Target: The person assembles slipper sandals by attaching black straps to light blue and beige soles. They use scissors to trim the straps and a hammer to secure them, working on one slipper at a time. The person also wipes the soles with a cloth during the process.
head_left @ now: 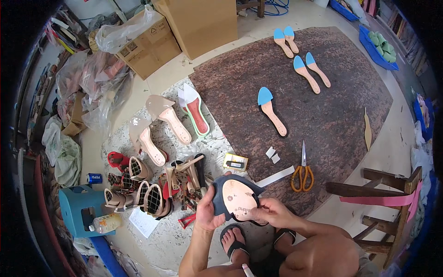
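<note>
Between my hands, above my feet, is a shoe insole [239, 197] with a beige face and a dark sheet of material around its edge. My left hand [210, 211] wraps the left side of it, thumb along the dark edge. My right hand [273, 213] pinches its lower right edge between thumb and fingers. Just beyond lie a white strip [275, 177], small white scraps [272, 154] and orange-handled scissors [302, 173]. The nearest blue-toed insole [272, 113] rests farther out on a dark mottled sheet [240, 69].
More blue-toed insoles [306, 74] lie on the far part of the sheet. At left are insoles with clear film [175, 124], heeled shoes [152, 198], a blue stool [76, 207] and a bottle [106, 223]. Cardboard boxes [198, 27] stand behind; a wooden stool [392, 189] is at right.
</note>
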A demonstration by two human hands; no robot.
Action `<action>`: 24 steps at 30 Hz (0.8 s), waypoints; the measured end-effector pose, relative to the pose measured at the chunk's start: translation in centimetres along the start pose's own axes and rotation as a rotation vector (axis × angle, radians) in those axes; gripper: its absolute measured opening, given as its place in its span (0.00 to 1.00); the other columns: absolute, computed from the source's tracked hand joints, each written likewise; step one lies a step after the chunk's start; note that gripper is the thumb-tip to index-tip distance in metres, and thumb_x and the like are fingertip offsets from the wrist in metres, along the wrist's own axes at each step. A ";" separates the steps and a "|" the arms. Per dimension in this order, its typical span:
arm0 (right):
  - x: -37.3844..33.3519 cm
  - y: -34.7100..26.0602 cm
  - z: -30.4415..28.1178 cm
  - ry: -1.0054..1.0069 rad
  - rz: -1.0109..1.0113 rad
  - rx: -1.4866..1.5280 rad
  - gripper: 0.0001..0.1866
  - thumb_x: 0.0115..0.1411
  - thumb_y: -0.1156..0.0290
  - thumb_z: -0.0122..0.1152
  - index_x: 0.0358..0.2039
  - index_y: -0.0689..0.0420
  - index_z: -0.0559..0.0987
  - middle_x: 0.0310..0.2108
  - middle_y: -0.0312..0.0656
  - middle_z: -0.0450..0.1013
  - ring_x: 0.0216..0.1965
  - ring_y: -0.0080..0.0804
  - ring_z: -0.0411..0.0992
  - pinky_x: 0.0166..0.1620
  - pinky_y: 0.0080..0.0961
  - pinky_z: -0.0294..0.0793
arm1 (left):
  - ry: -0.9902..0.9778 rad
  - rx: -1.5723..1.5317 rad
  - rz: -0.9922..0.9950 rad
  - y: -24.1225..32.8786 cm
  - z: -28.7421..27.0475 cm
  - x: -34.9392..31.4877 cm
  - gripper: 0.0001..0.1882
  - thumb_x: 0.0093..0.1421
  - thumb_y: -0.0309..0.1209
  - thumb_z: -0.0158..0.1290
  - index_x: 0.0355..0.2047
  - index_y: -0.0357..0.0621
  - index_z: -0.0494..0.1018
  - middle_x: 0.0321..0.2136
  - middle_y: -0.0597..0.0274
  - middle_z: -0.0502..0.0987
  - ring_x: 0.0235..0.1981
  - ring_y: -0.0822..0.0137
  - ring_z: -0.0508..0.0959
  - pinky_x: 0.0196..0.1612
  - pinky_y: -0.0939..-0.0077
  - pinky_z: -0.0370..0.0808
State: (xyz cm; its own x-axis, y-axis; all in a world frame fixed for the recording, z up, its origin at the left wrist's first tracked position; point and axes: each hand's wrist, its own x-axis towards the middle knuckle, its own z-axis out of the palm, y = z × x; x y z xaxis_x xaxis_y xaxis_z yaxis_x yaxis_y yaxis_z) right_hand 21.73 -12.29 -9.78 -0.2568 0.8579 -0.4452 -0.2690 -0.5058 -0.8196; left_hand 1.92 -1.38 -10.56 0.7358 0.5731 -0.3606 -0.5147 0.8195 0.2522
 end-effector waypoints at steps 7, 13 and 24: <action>-0.1 -0.7 0.2 0.027 0.013 -0.037 0.11 0.68 0.68 0.56 0.43 0.63 0.78 0.27 0.26 0.69 0.27 0.10 0.63 0.28 0.14 0.61 | 0.016 -0.020 0.018 0.0 -0.2 0.0 0.34 0.70 0.49 0.41 0.69 0.43 0.51 0.63 0.48 0.64 0.62 0.50 0.68 0.64 0.52 0.66; 0.1 0.6 0.0 0.041 -0.025 -0.033 0.11 0.68 0.67 0.56 0.40 0.62 0.78 0.22 0.24 0.67 0.24 0.09 0.60 0.23 0.13 0.57 | -0.005 -0.058 0.022 -0.2 0.0 0.0 0.33 0.69 0.48 0.43 0.67 0.42 0.55 0.62 0.48 0.66 0.62 0.47 0.68 0.64 0.47 0.64; -0.1 -2.0 -0.1 0.137 -0.119 -0.273 0.13 0.65 0.66 0.60 0.36 0.66 0.78 0.23 0.30 0.70 0.26 0.14 0.64 0.27 0.21 0.64 | -0.002 -0.146 0.128 -0.9 2.0 -0.4 0.32 0.70 0.49 0.41 0.67 0.41 0.56 0.62 0.47 0.66 0.62 0.48 0.68 0.65 0.48 0.63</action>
State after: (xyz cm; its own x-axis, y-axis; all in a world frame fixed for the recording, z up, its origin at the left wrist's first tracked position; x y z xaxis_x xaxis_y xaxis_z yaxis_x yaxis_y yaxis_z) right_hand 22.43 -11.39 -8.15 -0.1065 0.9232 -0.3693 -0.0258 -0.3739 -0.9271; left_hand 2.98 -2.38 -8.82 0.6609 0.6728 -0.3326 -0.6623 0.7313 0.1632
